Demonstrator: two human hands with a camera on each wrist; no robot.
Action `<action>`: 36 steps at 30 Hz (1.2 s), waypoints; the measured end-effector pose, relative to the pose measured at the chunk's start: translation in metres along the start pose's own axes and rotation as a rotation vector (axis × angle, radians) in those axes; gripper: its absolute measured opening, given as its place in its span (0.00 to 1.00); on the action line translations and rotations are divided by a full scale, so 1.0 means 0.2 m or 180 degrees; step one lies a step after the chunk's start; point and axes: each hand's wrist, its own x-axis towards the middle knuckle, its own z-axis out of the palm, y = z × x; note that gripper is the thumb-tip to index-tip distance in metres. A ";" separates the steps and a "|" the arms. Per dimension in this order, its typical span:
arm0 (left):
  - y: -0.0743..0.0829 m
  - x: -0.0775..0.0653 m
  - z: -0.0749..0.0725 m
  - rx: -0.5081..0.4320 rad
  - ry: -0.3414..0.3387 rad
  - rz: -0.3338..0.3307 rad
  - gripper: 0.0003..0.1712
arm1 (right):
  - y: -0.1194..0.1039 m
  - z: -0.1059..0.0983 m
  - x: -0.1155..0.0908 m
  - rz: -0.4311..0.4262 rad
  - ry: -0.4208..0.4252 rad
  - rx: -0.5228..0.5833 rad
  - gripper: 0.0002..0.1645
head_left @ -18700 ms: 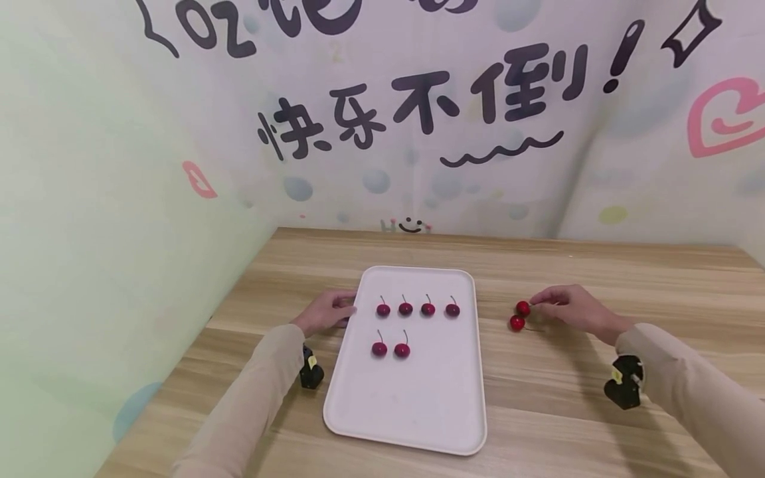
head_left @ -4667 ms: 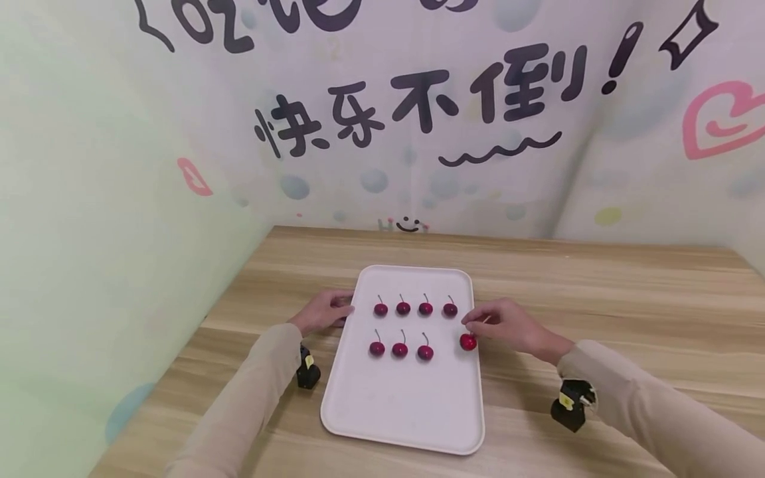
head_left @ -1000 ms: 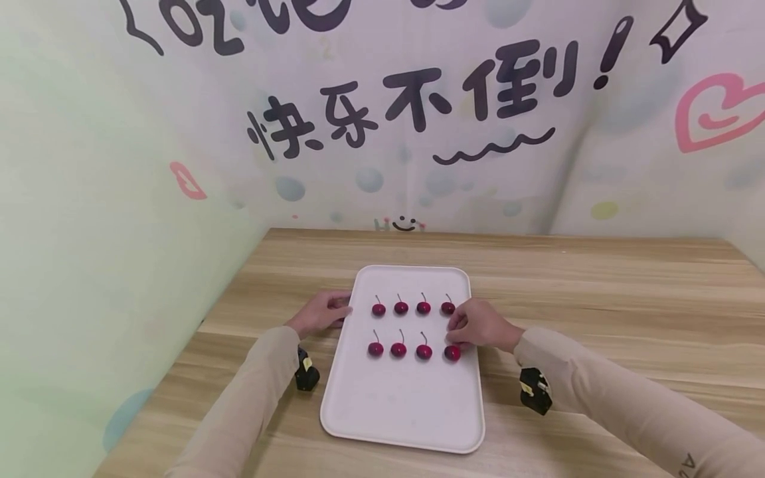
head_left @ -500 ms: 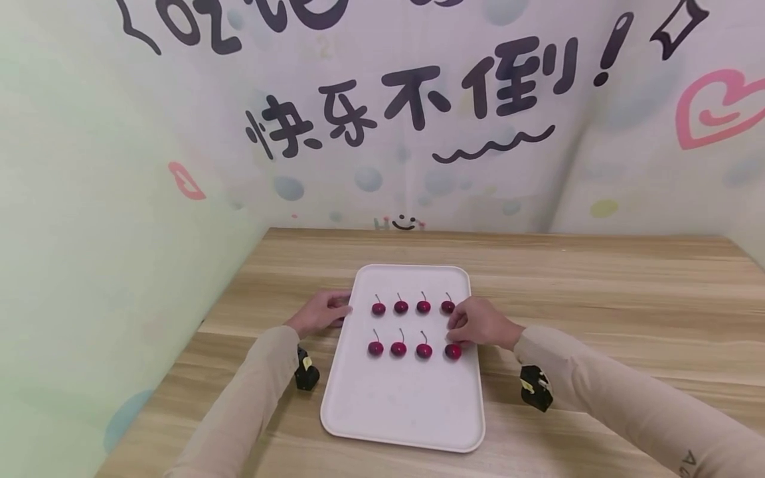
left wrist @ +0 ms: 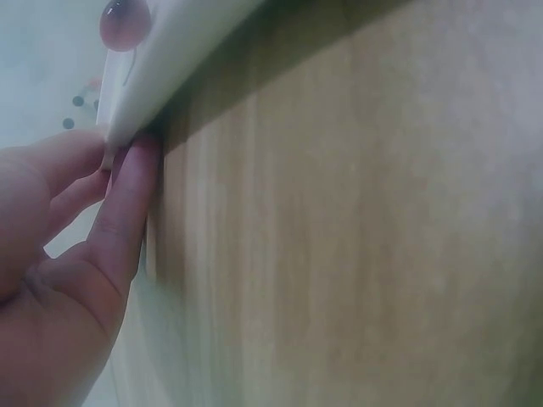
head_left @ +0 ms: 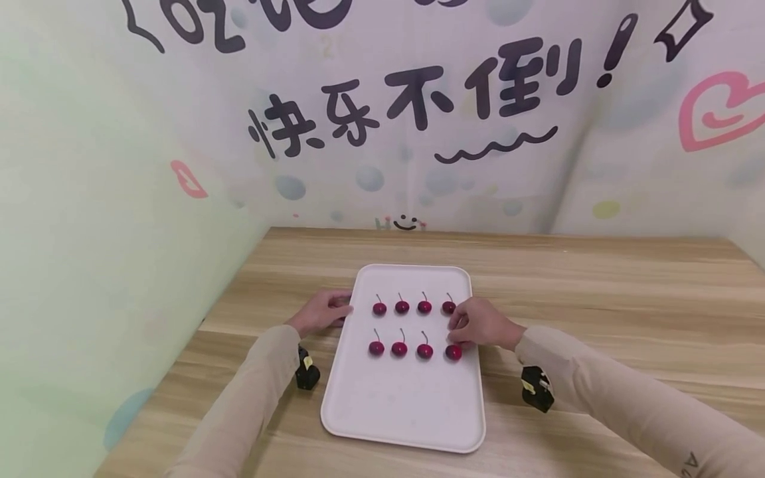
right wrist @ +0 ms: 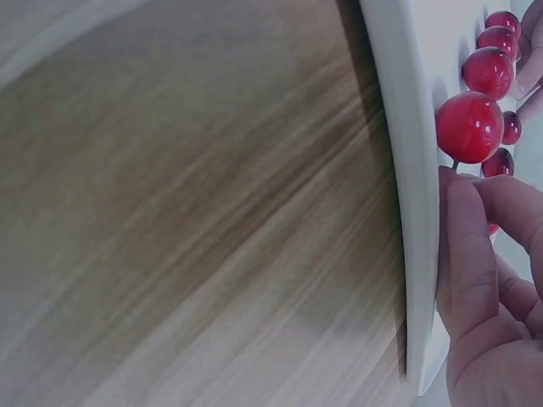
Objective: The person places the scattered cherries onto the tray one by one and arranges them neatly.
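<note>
A white rectangular tray (head_left: pixel 403 405) lies on the table, bearing dark red cherries with stems in two rows. My left hand (head_left: pixel 321 312) holds the tray's left edge; in the left wrist view the rim (left wrist: pixel 182 64) sits between thumb and fingers. Over the tray's right side, my right hand (head_left: pixel 483 323) pinches the stem of the rightmost cherry (head_left: pixel 453 352) in the nearer row. The right wrist view shows that cherry (right wrist: pixel 469 127) at the fingertips, its stem mostly hidden by them. Just beyond these fingers stands the last cherry (head_left: pixel 449 307) of the farther row.
The nearer part of the tray is bare white surface. Wood-grain tabletop (head_left: pixel 597 285) surrounds it, meeting a printed wall cloth (head_left: pixel 412 186) at the back and a pale wall (head_left: pixel 119 265) on the left. A black camera (head_left: pixel 537 388) hangs at my right wrist.
Two cherries once on the table at right now complete the tray's nearer row, carried there by my right hand. Within the last second hardly anything has moved; my left hand has stayed at the tray.
</note>
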 end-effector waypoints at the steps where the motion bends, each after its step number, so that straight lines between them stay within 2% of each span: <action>1: 0.00 0.00 0.00 0.0005 -0.0003 0.0006 0.24 | 0.00 0.00 0.00 0.0013 0.0008 0.0010 0.07; 12: -0.01 -0.01 0.00 0.0018 -0.0010 0.0036 0.24 | 0.01 0.01 0.00 0.0076 0.0009 0.0118 0.03; 19: -0.02 0.00 0.01 -0.0053 0.0002 0.0041 0.24 | 0.03 -0.03 -0.02 0.0135 0.0125 0.0206 0.06; 25: -0.01 0.01 0.02 -0.0066 -0.0037 0.0070 0.25 | 0.07 -0.07 -0.07 0.0024 0.0227 0.0356 0.06; 33: 0.00 0.02 0.01 0.0008 -0.0094 0.0066 0.25 | 0.10 -0.15 -0.14 -0.0145 0.0337 0.0342 0.07; 34: -0.01 0.03 0.00 -0.0004 -0.0134 0.0154 0.25 | 0.10 -0.15 -0.15 -0.0146 0.0347 0.0345 0.07; 36: -0.02 0.03 -0.01 0.0000 -0.0160 0.0185 0.25 | 0.10 -0.16 -0.16 -0.0126 0.0389 0.0340 0.07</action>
